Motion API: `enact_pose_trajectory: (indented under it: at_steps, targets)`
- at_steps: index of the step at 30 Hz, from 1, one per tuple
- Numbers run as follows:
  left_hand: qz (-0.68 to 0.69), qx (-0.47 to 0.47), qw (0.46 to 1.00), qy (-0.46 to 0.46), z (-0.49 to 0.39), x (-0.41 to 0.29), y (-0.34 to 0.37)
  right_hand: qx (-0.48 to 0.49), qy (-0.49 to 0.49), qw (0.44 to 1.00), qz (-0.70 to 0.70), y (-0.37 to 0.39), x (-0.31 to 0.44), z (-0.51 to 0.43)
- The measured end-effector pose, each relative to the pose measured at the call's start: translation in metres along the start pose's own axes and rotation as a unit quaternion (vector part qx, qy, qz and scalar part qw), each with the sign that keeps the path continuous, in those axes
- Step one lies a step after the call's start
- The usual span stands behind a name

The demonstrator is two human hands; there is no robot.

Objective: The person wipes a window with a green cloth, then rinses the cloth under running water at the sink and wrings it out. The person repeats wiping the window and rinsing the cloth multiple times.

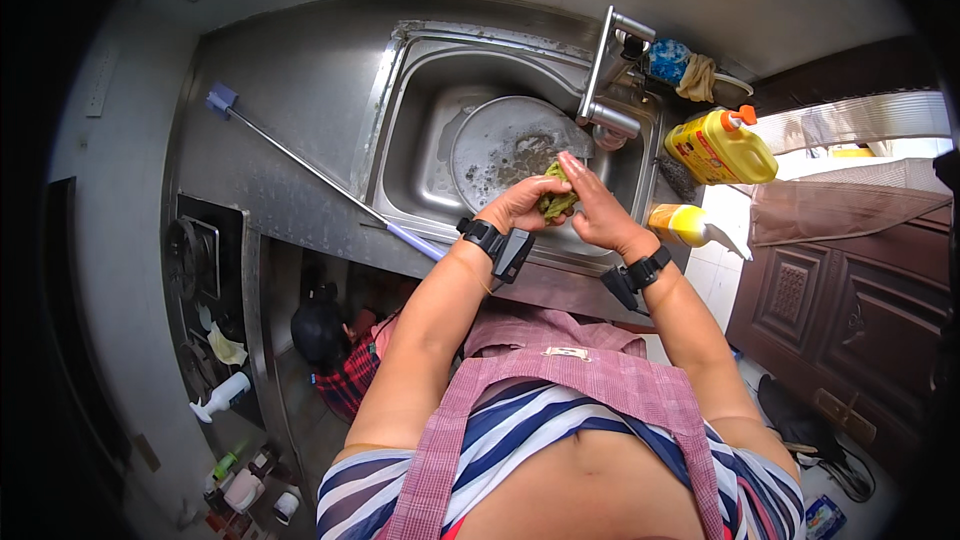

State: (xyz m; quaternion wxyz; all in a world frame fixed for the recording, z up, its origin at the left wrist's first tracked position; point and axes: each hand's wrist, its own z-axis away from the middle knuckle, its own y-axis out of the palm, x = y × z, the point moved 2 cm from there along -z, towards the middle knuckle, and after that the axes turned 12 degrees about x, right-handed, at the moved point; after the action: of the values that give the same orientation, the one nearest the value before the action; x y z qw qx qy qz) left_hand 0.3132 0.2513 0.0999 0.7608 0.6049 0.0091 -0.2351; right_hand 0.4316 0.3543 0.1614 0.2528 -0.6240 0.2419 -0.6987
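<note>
Between my two wet hands a bunched yellow-green cloth [556,195] is pressed. My left hand [521,202] grips it from the left with curled fingers. My right hand [596,206] lies against its other side, fingers straight and pointing towards the faucet. Both hands are above the near right part of a stainless steel sink [427,157]. Below them in the basin sits a round metal pan or lid [480,142], with soapy water and bubbles on its surface. The metal faucet [600,82] stands at the back right, its spout over the basin.
Right of the sink stand a yellow detergent pump bottle [720,150], a yellow spray bottle [679,225] and a steel scouring pad [675,176]. A long-handled purple scraper [300,157] lies across the left counter. Another person [337,352] is low at my left, near a gas stove [199,262].
</note>
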Motion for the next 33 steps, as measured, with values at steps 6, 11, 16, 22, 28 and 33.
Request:
enact_pose_trajectory:
  at_steps: [6, 11, 16, 22, 28, 33]
  targets:
    - [-0.184, 0.089, 0.969, -0.142, 0.006, -0.024, 0.017, 0.008, -0.052, 0.976, 0.211, -0.005, 0.014, -0.008]
    - [-0.417, 0.054, 0.894, -0.157, -0.001, -0.042, 0.03, -0.048, -0.061, 0.947, 0.311, -0.006, 0.001, -0.017]
    - [-0.524, -0.042, 0.822, -0.217, -0.004, -0.046, 0.037, -0.004, 0.019, 0.972, 0.233, -0.001, -0.012, -0.024]
    - [-0.794, -0.162, 0.583, -0.058, -0.009, -0.029, 0.035, 0.053, 0.103, 0.958, 0.263, 0.002, -0.012, -0.028]
    - [-0.869, -0.14, 0.472, -0.043, -0.003, -0.022, 0.036, 0.121, 0.163, 0.974, 0.101, 0.003, -0.021, -0.031]
    - [-0.862, -0.176, 0.476, 0.007, 0.003, -0.013, 0.035, 0.113, 0.138, 0.984, 0.006, 0.011, -0.021, -0.04]
